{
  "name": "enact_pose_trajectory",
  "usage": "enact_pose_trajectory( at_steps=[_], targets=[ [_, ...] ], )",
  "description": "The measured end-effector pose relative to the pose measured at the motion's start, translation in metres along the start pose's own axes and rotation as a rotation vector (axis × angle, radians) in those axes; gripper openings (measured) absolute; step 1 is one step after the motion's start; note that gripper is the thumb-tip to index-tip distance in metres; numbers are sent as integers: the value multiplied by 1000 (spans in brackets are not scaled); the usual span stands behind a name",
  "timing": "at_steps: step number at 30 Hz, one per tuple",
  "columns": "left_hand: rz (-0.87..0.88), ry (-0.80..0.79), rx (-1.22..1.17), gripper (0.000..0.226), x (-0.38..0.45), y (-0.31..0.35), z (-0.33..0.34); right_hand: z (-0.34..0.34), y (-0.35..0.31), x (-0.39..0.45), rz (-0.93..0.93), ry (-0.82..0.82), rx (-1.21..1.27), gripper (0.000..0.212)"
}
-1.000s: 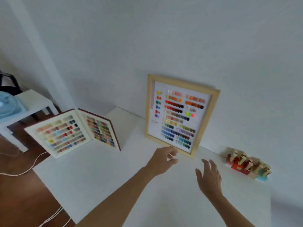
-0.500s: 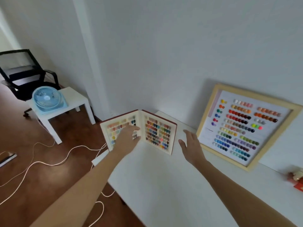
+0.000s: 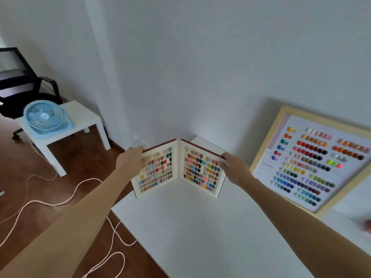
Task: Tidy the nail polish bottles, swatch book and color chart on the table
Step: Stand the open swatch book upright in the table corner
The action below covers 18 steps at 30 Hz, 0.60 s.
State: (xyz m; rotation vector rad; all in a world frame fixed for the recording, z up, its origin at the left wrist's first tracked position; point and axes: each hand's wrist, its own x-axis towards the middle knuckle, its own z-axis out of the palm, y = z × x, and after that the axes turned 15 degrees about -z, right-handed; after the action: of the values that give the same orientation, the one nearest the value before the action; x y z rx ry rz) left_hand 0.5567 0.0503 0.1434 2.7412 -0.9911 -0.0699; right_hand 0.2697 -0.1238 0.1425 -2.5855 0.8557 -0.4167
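Half a second ago the left hand (image 3: 130, 161) was only laid on the left page of the swatch book (image 3: 178, 167) and the right hand (image 3: 233, 167) hovered open beside it, clear of the cover. Now both have arrived on the book: the left grip is closed over the outer edge of the left cover at about nine o'clock of the book, and the right grip is clamped on the outer edge of the right cover at about three o'clock, fingers behind and thumb in front. A second ago both hands were over by the color chart (image 3: 313, 159), so attention has passed from the chart to the book.

The book stands open in a V on the far left corner of the white worktop (image 3: 200, 227), spine away from the person, with rows of coloured nail tips on both pages. The framed chart leans against the wall at about three o'clock of the book, well apart from it. With a hand on each cover, the likely step is folding the book shut or lifting it.

The chart carries a small printed line that may begin with "120"; it is too blurred to read with confidence. No brand shows on the book. The nail polish bottles are only a blur at the right edge of the view.
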Motion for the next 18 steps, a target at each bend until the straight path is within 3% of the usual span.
enact_pose_trajectory(
  at_steps=[8,18],
  targets=[
    [99,52,-87,18,38,4,8,-9,29,34,-52,-70,35,19],
    [323,45,-97,20,117,63,9,-29,63,76,106,24,16,20]
  ],
)
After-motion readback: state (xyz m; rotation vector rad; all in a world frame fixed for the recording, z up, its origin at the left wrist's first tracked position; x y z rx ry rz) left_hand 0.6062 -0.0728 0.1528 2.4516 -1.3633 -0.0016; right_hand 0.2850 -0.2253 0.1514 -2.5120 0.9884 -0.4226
